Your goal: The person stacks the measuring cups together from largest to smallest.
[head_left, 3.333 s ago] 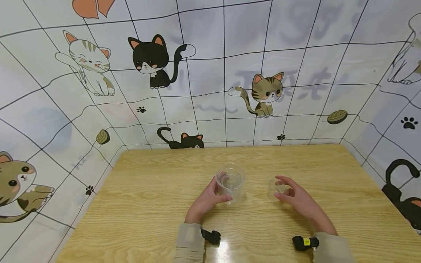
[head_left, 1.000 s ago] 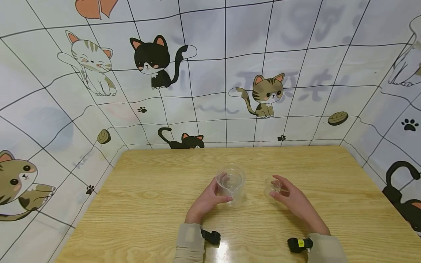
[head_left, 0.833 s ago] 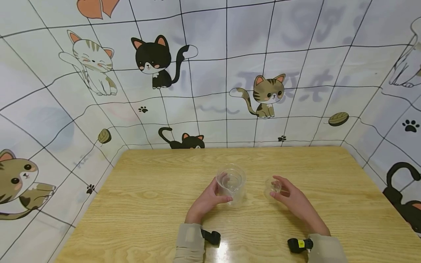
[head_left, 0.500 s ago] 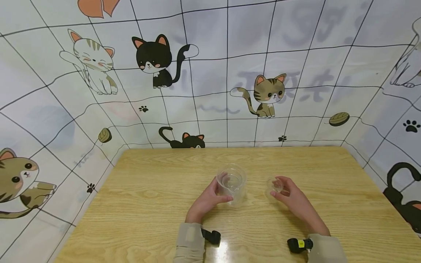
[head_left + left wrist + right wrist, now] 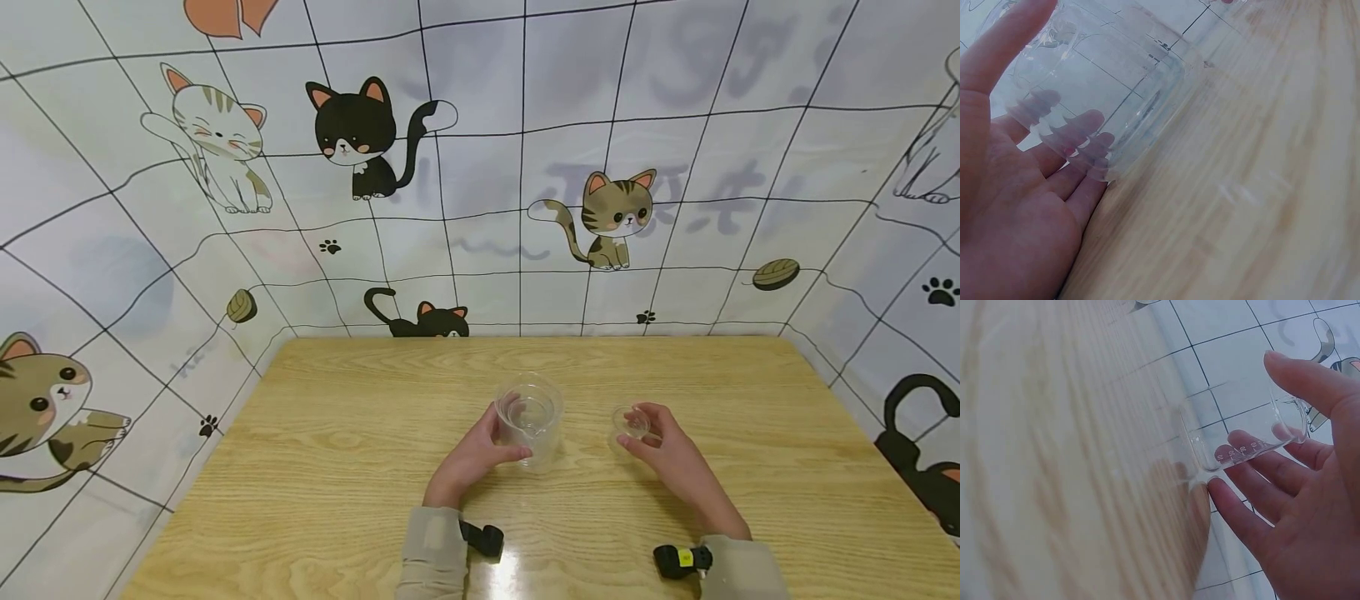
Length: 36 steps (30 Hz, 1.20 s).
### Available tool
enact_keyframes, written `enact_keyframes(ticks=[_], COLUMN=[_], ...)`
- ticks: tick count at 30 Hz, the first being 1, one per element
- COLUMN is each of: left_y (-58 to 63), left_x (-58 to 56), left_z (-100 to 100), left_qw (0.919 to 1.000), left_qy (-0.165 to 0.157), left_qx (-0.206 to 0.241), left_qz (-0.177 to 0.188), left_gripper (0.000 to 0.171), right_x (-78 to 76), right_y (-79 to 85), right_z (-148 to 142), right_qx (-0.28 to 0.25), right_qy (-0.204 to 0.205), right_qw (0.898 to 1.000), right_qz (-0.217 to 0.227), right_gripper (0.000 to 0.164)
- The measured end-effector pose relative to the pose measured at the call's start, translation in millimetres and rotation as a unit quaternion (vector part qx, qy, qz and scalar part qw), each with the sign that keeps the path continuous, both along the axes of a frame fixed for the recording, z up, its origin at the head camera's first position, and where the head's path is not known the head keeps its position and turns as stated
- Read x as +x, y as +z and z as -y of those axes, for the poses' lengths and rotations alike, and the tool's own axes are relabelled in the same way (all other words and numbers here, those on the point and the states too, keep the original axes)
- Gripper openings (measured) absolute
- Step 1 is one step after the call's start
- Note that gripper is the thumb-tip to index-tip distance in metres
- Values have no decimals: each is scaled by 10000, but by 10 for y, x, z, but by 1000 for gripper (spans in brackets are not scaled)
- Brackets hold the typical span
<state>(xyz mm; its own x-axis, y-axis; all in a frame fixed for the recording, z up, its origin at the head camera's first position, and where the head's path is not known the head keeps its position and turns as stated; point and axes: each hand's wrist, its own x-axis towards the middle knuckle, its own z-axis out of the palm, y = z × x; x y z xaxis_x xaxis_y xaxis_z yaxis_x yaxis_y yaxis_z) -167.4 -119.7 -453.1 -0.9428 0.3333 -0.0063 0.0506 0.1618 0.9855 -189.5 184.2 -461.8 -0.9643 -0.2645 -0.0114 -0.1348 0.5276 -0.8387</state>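
Note:
A clear cup (image 5: 534, 442) with a wide rim stands upright on the wooden table, and my left hand (image 5: 474, 454) holds its left side. Thumb in front and fingers behind, the left hand wraps it in the left wrist view, where the cup's clear wall (image 5: 1116, 81) shows the fingers through it. To the right, my right hand (image 5: 671, 454) holds a small clear glass beaker (image 5: 628, 427) between thumb and fingers. White graduation marks run up the beaker's side (image 5: 1244, 452) in the right wrist view; its base is at the tabletop. A short gap separates the two vessels.
The light wooden table (image 5: 337, 467) reaches back to a white gridded wall cloth (image 5: 480, 250) printed with cartoon cats. The same cloth closes off both sides. Black wrist cameras (image 5: 487, 542) sit over beige sleeves (image 5: 435, 554) on both arms.
Compared with 3.3 seconds ago, my right hand sits slightly further left around the beaker. Over the last second the beaker has shifted a touch right. The left hand and cup look still.

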Motion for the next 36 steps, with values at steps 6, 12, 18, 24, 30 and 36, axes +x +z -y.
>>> enact_keyframes(ticks=[6, 12, 18, 24, 30, 36], left_y=[0, -7, 3, 9, 6, -3], left_x=[1, -2, 4, 5, 2, 0], left_z=[-2, -3, -4, -3, -2, -2], left_qw=[10000, 10000, 10000, 10000, 10000, 10000], left_qy=[-7, 25, 19, 17, 33, 31], left_qx=[32, 29, 12, -23, -19, -1], left_qz=[-7, -9, -12, -9, -15, -16], left_gripper=[85, 83, 83, 84, 83, 83], right_x=[-1, 10, 10, 12, 15, 24], right_y=[8, 29, 31, 43, 57, 79], right_z=[-4, 7, 14, 25, 44, 66], right_qx=[-35, -48, -71, 2, 102, 129], right_qy=[-26, -86, -156, -227, -365, -483], right_qw=[10000, 10000, 9999, 9997, 9993, 9986], right_qz=[33, 8, -9, -29, -78, -157], right_gripper=[74, 77, 75, 76, 76, 74])
